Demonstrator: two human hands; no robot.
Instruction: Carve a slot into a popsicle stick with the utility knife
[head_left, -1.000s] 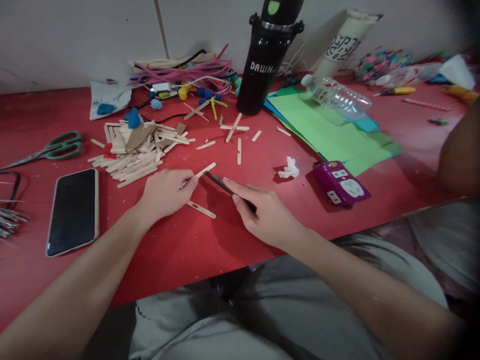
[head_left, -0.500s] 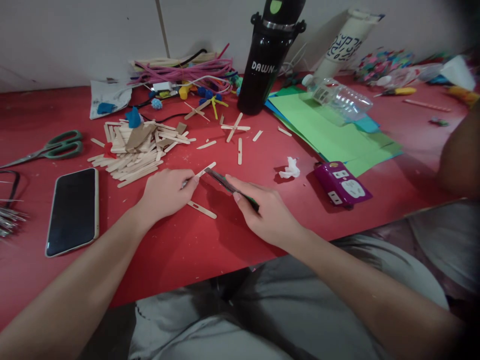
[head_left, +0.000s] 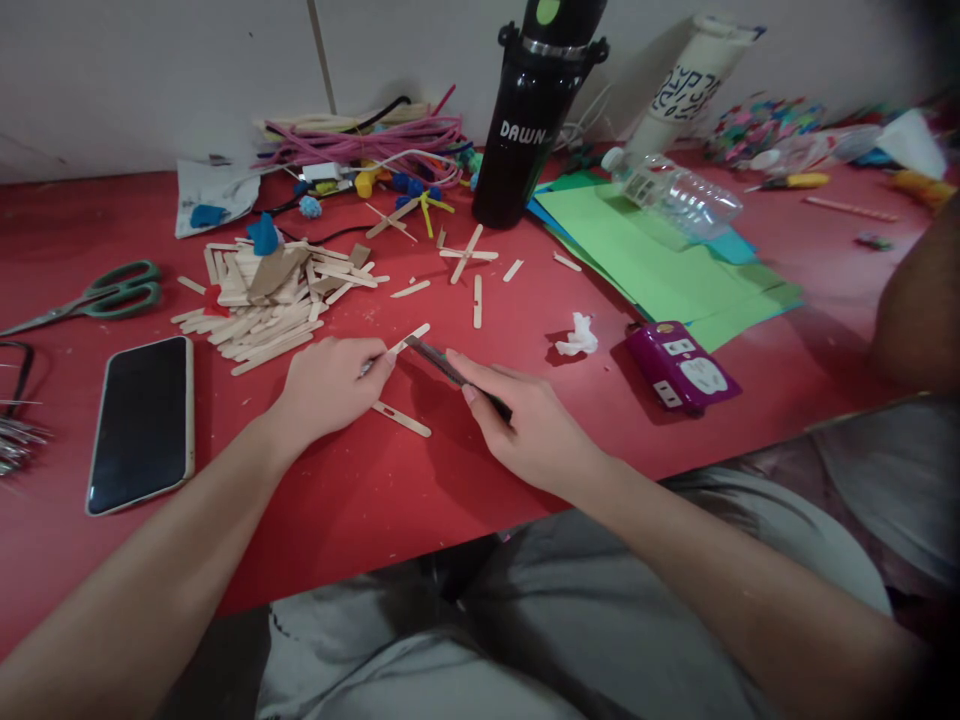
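My left hand (head_left: 330,385) presses a wooden craft stick (head_left: 411,337) flat on the red table (head_left: 420,480), fingers closed on its near end. My right hand (head_left: 525,425) grips a dark utility knife (head_left: 442,366) whose tip points at that stick, close to my left fingertips. Another stick with a slot cut in it (head_left: 403,419) lies on the table between my two hands.
A pile of craft sticks (head_left: 262,295) lies behind my left hand, with a phone (head_left: 141,420) and scissors (head_left: 97,297) to the left. A black bottle (head_left: 525,120), green paper (head_left: 660,260), a plastic bottle (head_left: 675,195), a purple socket block (head_left: 681,366) and a tissue wad (head_left: 577,336) lie right. Another person's arm (head_left: 919,300) is at far right.
The knife blade shifted slightly along the stick and back; both hands stay in nearly the same place.
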